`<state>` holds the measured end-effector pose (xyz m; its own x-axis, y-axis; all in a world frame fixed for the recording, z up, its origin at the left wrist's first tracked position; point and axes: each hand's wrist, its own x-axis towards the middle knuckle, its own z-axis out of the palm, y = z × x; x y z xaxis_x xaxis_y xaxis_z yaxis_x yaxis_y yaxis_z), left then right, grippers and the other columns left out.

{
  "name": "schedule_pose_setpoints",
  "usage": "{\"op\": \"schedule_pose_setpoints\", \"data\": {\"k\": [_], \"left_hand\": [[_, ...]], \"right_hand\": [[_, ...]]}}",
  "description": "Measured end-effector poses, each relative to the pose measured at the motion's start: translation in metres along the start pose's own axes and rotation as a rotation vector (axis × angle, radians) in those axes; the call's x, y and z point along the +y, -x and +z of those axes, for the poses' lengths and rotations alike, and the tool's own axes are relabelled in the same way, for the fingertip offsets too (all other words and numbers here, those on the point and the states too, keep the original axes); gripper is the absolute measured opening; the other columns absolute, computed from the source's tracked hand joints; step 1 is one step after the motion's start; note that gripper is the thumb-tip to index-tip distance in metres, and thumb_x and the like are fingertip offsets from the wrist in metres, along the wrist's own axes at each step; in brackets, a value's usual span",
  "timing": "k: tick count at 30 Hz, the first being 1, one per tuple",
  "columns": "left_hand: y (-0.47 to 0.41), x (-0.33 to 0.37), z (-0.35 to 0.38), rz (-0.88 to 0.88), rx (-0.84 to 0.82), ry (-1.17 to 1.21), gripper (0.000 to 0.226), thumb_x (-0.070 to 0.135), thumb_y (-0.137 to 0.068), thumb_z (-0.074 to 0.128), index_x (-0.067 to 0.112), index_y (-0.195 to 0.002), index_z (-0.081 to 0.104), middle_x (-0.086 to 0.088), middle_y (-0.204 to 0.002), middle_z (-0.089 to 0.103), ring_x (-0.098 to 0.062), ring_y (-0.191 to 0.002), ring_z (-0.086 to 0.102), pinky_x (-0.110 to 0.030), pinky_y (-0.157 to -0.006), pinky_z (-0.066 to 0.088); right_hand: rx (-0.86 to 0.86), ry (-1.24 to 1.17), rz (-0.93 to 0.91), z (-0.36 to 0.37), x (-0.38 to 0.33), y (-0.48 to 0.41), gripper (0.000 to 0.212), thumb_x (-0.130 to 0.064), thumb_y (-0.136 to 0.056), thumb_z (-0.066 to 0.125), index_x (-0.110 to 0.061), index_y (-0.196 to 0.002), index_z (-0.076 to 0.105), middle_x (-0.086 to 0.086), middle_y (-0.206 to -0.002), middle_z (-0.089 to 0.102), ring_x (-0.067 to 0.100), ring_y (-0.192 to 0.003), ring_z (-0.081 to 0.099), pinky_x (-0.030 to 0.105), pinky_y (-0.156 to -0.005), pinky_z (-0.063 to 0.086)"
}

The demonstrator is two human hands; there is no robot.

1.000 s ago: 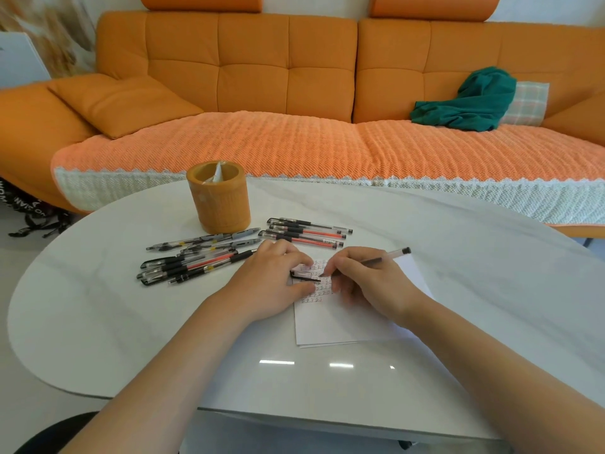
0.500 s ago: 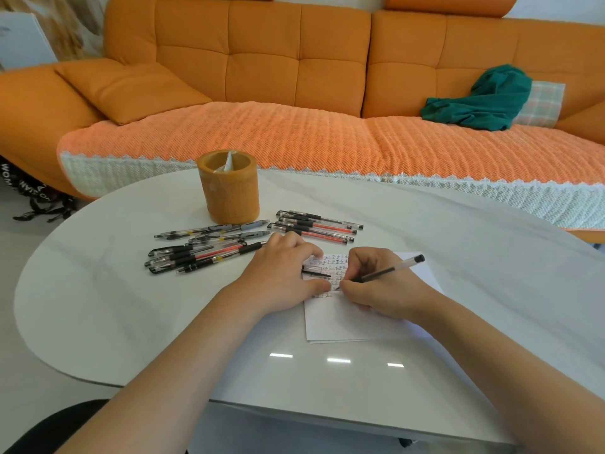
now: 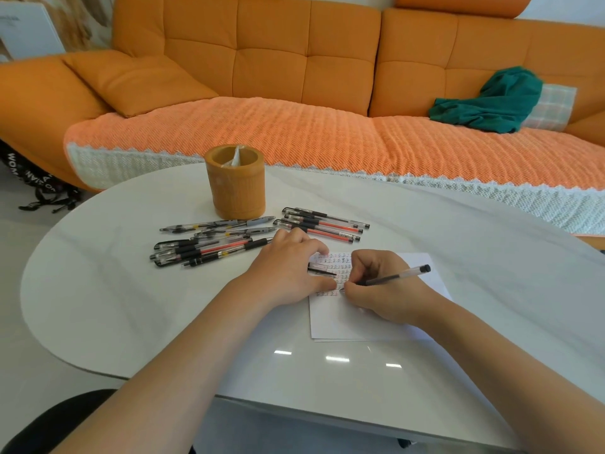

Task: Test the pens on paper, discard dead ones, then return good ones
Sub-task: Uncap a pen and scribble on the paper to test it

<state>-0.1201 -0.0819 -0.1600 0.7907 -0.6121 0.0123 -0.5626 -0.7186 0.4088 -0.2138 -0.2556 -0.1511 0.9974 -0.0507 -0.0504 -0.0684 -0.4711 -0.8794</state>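
Pens [image 3: 212, 247] lie loose on the table [image 3: 131, 306] just in front of the orange holder [image 3: 235, 185]. Nearer than the holder, the right hand [image 3: 383, 290] clamps one pen [image 3: 396, 276], tip on the paper [image 3: 353, 322]; the left hand [image 3: 288, 267] presses the sheet, fingers curled over a black cap [image 3: 322, 271].

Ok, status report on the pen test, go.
Right hand writing with pen on paper. Left hand pinning the sheet, pen cap under its fingers. Two pen piles beside holder. Nothing in the way.
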Motion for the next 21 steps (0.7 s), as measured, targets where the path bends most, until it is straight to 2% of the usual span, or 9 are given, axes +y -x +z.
{"op": "schedule_pose_setpoints", "data": {"k": [5, 9, 14, 21], "left_hand": [[0.0001, 0.0011, -0.001, -0.008, -0.009, -0.007, 0.064, 0.065, -0.08, 0.068, 0.043, -0.136, 0.048, 0.011, -0.133, 0.041, -0.014, -0.131, 0.028, -0.036, -0.105, 0.035], [0.0, 0.0019, -0.0016, -0.017, -0.018, -0.009, 0.064, 0.065, -0.08, 0.068, 0.043, -0.136, 0.048, 0.012, -0.135, 0.04, -0.014, -0.131, 0.027, -0.035, -0.104, 0.034], [-0.0002, 0.0017, -0.0023, -0.016, -0.019, -0.01, 0.064, 0.065, -0.079, 0.068, 0.043, -0.136, 0.048, 0.011, -0.135, 0.04, -0.014, -0.132, 0.027, -0.035, -0.103, 0.034], [0.0007, 0.001, -0.0013, -0.009, -0.01, -0.008, 0.064, 0.065, -0.08, 0.067, 0.043, -0.137, 0.048, 0.012, -0.133, 0.041, -0.014, -0.131, 0.028, -0.035, -0.104, 0.035]], "right_hand": [[0.027, -0.054, 0.002, 0.0003, -0.0017, 0.0018, 0.018, 0.005, -0.082, 0.062, -0.001, -0.069, 0.05, 0.005, -0.053, 0.053, 0.017, -0.046, 0.049, 0.023, -0.044, 0.038], [0.026, -0.105, 0.005, -0.0009, -0.0016, 0.0033, 0.021, 0.008, -0.083, 0.06, -0.003, -0.069, 0.05, 0.006, -0.05, 0.05, 0.016, -0.041, 0.045, 0.018, -0.042, 0.034], [0.01, -0.031, -0.019, 0.0005, 0.0002, 0.0018, 0.019, 0.004, -0.081, 0.064, -0.002, -0.068, 0.051, 0.006, -0.055, 0.056, 0.017, -0.049, 0.053, 0.023, -0.047, 0.041], [0.008, 0.01, -0.017, 0.0009, 0.001, 0.0013, 0.018, 0.002, -0.079, 0.063, 0.0, -0.071, 0.048, 0.006, -0.056, 0.051, 0.017, -0.048, 0.048, 0.026, -0.046, 0.04]]}}
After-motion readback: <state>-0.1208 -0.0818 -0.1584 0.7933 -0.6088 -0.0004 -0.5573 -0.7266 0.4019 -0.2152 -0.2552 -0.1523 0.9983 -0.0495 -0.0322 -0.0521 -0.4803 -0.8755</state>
